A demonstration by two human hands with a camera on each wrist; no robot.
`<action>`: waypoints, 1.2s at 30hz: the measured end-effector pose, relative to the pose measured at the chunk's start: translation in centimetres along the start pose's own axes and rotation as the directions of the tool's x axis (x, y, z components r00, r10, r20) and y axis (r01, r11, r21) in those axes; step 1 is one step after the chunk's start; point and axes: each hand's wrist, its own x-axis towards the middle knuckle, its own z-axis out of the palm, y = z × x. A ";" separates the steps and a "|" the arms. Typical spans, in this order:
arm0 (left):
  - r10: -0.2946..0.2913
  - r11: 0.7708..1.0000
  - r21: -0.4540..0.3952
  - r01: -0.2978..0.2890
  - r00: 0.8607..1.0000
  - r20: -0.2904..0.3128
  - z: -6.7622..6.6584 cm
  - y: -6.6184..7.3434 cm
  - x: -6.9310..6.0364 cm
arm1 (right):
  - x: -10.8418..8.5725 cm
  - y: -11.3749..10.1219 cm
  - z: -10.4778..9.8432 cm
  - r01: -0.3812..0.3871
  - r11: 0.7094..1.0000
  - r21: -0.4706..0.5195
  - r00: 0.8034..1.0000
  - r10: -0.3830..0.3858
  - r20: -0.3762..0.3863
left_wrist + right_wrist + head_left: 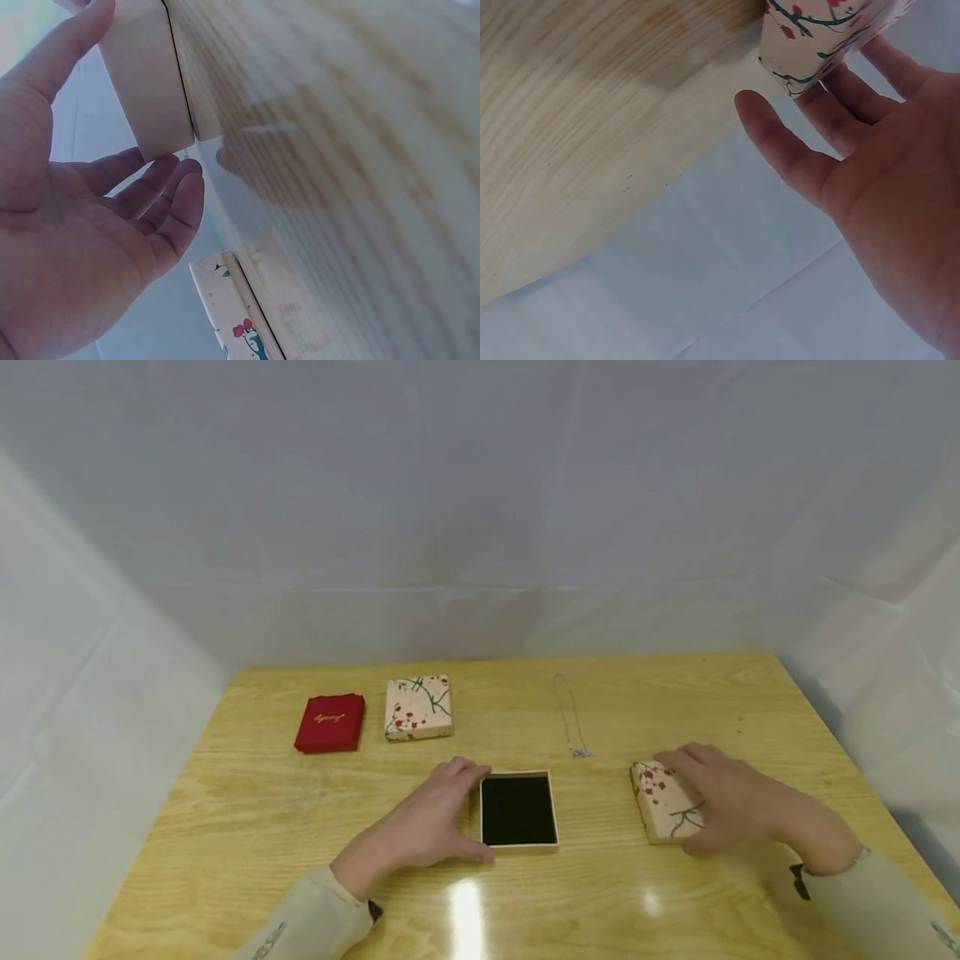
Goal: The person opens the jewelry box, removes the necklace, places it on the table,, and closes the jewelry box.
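Observation:
A square box base with a black lining lies in the middle of the table. My left hand holds it at its left side, thumb at the near corner and forefinger at the far one; the left wrist view shows the plain box wall between them. To the right, a cream box lid with red blossoms and green branches lies at an angle. My right hand grips its right side, covering part of it. In the right wrist view the fingers reach along the patterned lid.
Behind the base, a thin silver necklace lies stretched out on the wooden table. A second blossom-patterned box and a red box with gold lettering stand at the back left. White sheeting surrounds the table's back and sides.

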 end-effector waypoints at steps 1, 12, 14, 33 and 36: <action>-0.001 1.000 0.000 0.001 1.000 0.001 0.0 0.0 0.0 | 0.0 -0.1 0.0 0.002 1.000 0.003 1.000 -0.002 -0.007; -0.008 1.000 0.001 0.008 1.000 0.003 0.1 0.1 0.1 | 1.1 -2.7 -0.5 0.028 0.999 0.014 0.995 -0.027 -0.098; -0.007 1.000 -0.001 0.007 1.000 0.003 0.1 0.1 0.2 | 1.4 -3.2 -0.5 0.023 0.999 0.022 0.994 -0.020 -0.106; 0.000 1.000 0.001 0.000 1.000 -0.006 0.2 0.6 0.4 | 4.9 -7.6 -0.3 0.137 0.990 0.014 0.981 -0.134 -0.141; -0.008 1.000 -0.014 0.008 1.000 -0.004 0.3 0.7 0.4 | 5.7 -8.5 0.1 0.160 0.987 0.004 0.976 -0.157 -0.154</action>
